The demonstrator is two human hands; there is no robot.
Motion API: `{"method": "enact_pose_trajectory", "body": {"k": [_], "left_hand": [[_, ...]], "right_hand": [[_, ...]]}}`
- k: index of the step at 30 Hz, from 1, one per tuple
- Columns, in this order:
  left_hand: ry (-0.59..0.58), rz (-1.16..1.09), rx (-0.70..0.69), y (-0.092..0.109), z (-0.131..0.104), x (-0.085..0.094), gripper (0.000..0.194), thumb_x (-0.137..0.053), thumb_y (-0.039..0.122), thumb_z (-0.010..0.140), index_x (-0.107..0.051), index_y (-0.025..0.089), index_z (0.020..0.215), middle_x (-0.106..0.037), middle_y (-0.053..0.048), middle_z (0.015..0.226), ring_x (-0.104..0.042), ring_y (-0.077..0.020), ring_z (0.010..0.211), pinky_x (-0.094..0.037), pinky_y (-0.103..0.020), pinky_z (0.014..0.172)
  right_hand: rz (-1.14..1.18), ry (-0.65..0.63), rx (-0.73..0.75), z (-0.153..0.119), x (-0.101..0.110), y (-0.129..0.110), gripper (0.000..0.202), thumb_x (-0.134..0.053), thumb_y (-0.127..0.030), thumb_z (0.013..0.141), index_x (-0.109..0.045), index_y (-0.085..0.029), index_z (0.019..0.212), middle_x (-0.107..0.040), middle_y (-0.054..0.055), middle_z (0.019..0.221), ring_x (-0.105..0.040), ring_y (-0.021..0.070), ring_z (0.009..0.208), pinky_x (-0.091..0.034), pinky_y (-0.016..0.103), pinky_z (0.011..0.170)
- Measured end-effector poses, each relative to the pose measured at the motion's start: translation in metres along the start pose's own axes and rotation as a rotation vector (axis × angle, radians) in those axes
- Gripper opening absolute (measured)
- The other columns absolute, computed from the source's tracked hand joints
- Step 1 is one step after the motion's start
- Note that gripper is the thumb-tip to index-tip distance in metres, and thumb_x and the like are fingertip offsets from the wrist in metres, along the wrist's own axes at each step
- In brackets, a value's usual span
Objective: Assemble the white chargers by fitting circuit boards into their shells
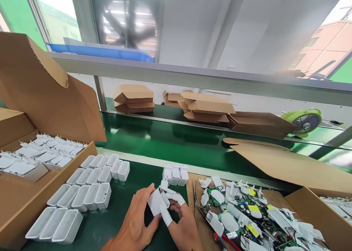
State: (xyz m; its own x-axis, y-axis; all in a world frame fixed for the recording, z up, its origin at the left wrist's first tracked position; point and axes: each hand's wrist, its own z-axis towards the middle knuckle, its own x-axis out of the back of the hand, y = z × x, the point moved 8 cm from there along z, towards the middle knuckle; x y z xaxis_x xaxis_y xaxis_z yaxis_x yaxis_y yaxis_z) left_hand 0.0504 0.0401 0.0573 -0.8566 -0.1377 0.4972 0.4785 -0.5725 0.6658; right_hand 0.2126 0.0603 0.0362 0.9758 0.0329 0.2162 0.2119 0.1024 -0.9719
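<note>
Between both hands, above the green work surface (104, 229), is a white plastic housing (155, 202). My left hand (136, 216) grips its left side, the thumb at the lower edge and the fingers along the back. My right hand (183, 221), with white covers on some fingers, closes on its right side; part of the housing is hidden there. Just behind the hands stand several small white cases (175, 174) side by side. Rows of open white trays (79, 198) lie to the left. On the right is a pile of circuit boards and white parts (242, 210).
An open cardboard box (55, 166) of white parts stands left; another box (310, 203) is at far right. Pliers (220, 240) and tweezers (195, 196) lie by the pile. Beyond the green belt (165, 137) are folded cartons (134, 97) and a green fan (302, 122).
</note>
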Motion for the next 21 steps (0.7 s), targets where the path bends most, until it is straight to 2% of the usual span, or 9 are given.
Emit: {"method": "enact_pose_trajectory", "body": {"k": [2, 4, 7, 9, 11, 13, 17, 19, 21], "left_hand": [[-0.067, 0.003, -0.006, 0.0, 0.001, -0.003, 0.075, -0.06, 0.016, 0.096, -0.028, 0.031, 0.162, -0.056, -0.017, 0.15, -0.058, -0.0353, 0.136, -0.054, -0.053, 0.109], [-0.124, -0.006, -0.013, 0.002, 0.001, -0.006, 0.07, -0.055, 0.013, 0.097, -0.035, 0.034, 0.161, -0.049, -0.015, 0.158, -0.054, -0.0343, 0.142, -0.054, -0.05, 0.111], [-0.157, 0.001, -0.054, 0.008, 0.0, -0.01, 0.063, -0.048, 0.013, 0.1, -0.043, 0.036, 0.158, -0.04, -0.013, 0.165, -0.05, -0.0344, 0.146, -0.054, -0.049, 0.111], [-0.153, 0.033, -0.089, 0.013, -0.003, -0.012, 0.063, -0.044, 0.013, 0.102, -0.04, 0.037, 0.16, -0.039, -0.014, 0.165, -0.048, -0.0361, 0.146, -0.054, -0.052, 0.11], [-0.146, 0.071, -0.101, 0.015, -0.006, -0.015, 0.064, -0.043, 0.015, 0.102, -0.036, 0.036, 0.163, -0.04, -0.016, 0.163, -0.051, -0.0379, 0.143, -0.056, -0.053, 0.106], [-0.14, 0.09, -0.088, 0.014, -0.01, -0.018, 0.062, -0.044, 0.019, 0.103, -0.035, 0.035, 0.163, -0.041, -0.018, 0.16, -0.059, -0.037, 0.133, -0.061, -0.051, 0.098], [-0.095, 0.117, -0.029, 0.002, -0.012, -0.017, 0.043, -0.053, 0.033, 0.104, -0.058, 0.029, 0.147, -0.053, -0.018, 0.15, -0.07, -0.0334, 0.118, -0.065, -0.043, 0.091], [-0.091, 0.137, -0.027, -0.004, -0.006, -0.014, 0.032, -0.06, 0.038, 0.102, -0.067, 0.027, 0.131, -0.061, -0.016, 0.143, -0.071, -0.0327, 0.12, -0.065, -0.04, 0.094], [-0.12, 0.149, -0.038, -0.012, 0.005, -0.013, 0.026, -0.062, 0.036, 0.101, -0.067, 0.027, 0.125, -0.064, -0.013, 0.142, -0.069, -0.0309, 0.126, -0.062, -0.041, 0.1]], "right_hand": [[-0.233, 0.032, 0.068, -0.003, 0.003, -0.003, 0.026, -0.069, -0.034, 0.086, -0.063, -0.026, 0.11, -0.073, 0.008, 0.105, -0.071, 0.0281, 0.096, -0.059, 0.044, 0.092], [-0.358, 0.031, 0.095, -0.006, 0.003, -0.006, 0.028, -0.067, -0.029, 0.085, -0.059, -0.026, 0.112, -0.073, 0.007, 0.101, -0.071, 0.028, 0.094, -0.06, 0.042, 0.088], [-0.376, 0.038, 0.122, -0.008, 0.003, -0.014, 0.037, -0.067, -0.026, 0.085, -0.055, -0.026, 0.12, -0.071, 0.006, 0.105, -0.071, 0.0276, 0.098, -0.06, 0.04, 0.089], [-0.354, 0.018, 0.13, -0.009, 0.001, -0.019, 0.037, -0.065, -0.026, 0.087, -0.053, -0.026, 0.122, -0.069, 0.004, 0.104, -0.07, 0.0256, 0.097, -0.06, 0.038, 0.09], [-0.349, -0.019, 0.118, -0.009, 0.0, -0.021, 0.032, -0.063, -0.025, 0.088, -0.053, -0.026, 0.119, -0.067, 0.002, 0.101, -0.07, 0.0239, 0.095, -0.06, 0.037, 0.089], [-0.356, -0.045, 0.106, -0.01, 0.0, -0.019, 0.031, -0.063, -0.024, 0.088, -0.053, -0.026, 0.118, -0.067, 0.003, 0.102, -0.069, 0.0237, 0.095, -0.06, 0.037, 0.089], [-0.373, -0.097, 0.16, -0.015, 0.0, -0.016, 0.051, -0.06, -0.011, 0.078, -0.051, -0.026, 0.126, -0.065, 0.006, 0.111, -0.069, 0.0249, 0.102, -0.058, 0.039, 0.095], [-0.394, -0.133, 0.207, -0.018, -0.001, -0.017, 0.054, -0.057, -0.006, 0.074, -0.052, -0.027, 0.124, -0.063, 0.005, 0.109, -0.069, 0.0236, 0.1, -0.059, 0.037, 0.093], [-0.416, -0.114, 0.263, -0.019, 0.002, -0.02, 0.053, -0.056, -0.006, 0.076, -0.052, -0.028, 0.125, -0.062, 0.004, 0.11, -0.069, 0.0224, 0.097, -0.06, 0.037, 0.092]]}}
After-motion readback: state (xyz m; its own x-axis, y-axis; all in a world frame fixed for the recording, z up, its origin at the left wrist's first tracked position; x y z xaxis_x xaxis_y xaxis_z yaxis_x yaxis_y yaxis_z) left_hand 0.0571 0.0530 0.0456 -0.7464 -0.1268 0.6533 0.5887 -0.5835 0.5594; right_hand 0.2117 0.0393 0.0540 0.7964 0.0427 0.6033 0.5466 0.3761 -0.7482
